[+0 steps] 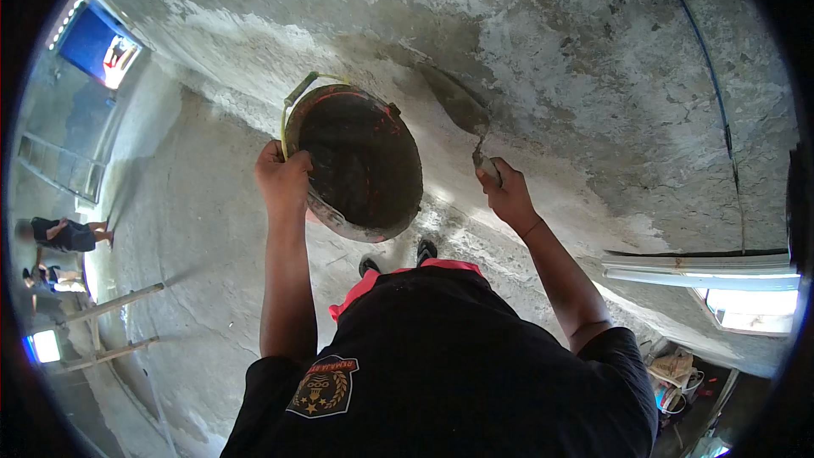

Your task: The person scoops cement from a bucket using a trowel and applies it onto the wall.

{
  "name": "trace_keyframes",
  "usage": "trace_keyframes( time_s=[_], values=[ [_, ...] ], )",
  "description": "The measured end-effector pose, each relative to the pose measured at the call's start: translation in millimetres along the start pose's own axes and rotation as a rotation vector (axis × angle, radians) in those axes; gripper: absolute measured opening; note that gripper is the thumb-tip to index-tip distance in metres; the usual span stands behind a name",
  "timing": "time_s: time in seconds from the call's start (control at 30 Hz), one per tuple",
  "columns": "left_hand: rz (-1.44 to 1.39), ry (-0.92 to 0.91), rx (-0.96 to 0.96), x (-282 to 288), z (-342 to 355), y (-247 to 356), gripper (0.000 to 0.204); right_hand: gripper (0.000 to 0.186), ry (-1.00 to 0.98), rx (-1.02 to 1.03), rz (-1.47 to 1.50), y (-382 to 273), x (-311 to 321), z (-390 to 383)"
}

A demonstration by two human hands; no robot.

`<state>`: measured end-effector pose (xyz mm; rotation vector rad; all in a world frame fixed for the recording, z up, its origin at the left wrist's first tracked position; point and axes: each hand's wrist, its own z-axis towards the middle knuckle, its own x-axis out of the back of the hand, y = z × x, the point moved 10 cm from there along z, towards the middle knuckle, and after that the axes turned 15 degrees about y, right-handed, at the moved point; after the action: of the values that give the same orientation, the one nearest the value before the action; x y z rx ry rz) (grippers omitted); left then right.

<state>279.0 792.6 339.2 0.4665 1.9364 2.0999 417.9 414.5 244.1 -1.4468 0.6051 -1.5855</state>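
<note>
Trowel (465,112) gripped by its handle in the right hand (509,195); bucket (339,221) clasped at its rim by the left hand (286,176).
The blade is pointed up-left before the wall (585,144), its long axis slanted; the bucket, mouth up, is held just left.

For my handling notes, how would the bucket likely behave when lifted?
The bucket may tip, since the left hand holds only one side. The dark, apparently wet mix inside likely makes it heavy. It looks stiff, given its round outline.
</note>
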Motion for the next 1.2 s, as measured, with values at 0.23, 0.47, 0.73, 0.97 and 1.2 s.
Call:
trace_keyframes(
  time_s=[0.23, 0.47, 0.73, 0.97, 1.2],
  values=[
    [0.011, -0.035, 0.021, -3.6, 21.0, -14.6, 0.008, 0.032, -0.005, -0.165, 0.056, 26.6, -8.1, 3.5],
    [0.058, -0.048, 0.021, -7.1, 23.9, -17.2, 0.009, 0.031, 0.023, -0.14, -0.029, 3.0, -6.1, -27.9],
    [0.071, -0.075, 0.044, -12.8, 24.1, -18.9, 0.009, 0.029, 0.059, -0.07, -0.06, -29.5, 8.4, -5.0],
    [0.07, -0.062, 0.043, -12.9, 28.0, -19.7, 0.01, 0.034, 0.002, -0.207, -0.035, 12.9, -12.7, -16.9],
    [0.075, -0.063, 0.034, -7.7, 32.1, -23.4, 0.009, 0.033, -0.002, -0.131, -0.062, -28.9, -3.4, -26.8]
  ],
)
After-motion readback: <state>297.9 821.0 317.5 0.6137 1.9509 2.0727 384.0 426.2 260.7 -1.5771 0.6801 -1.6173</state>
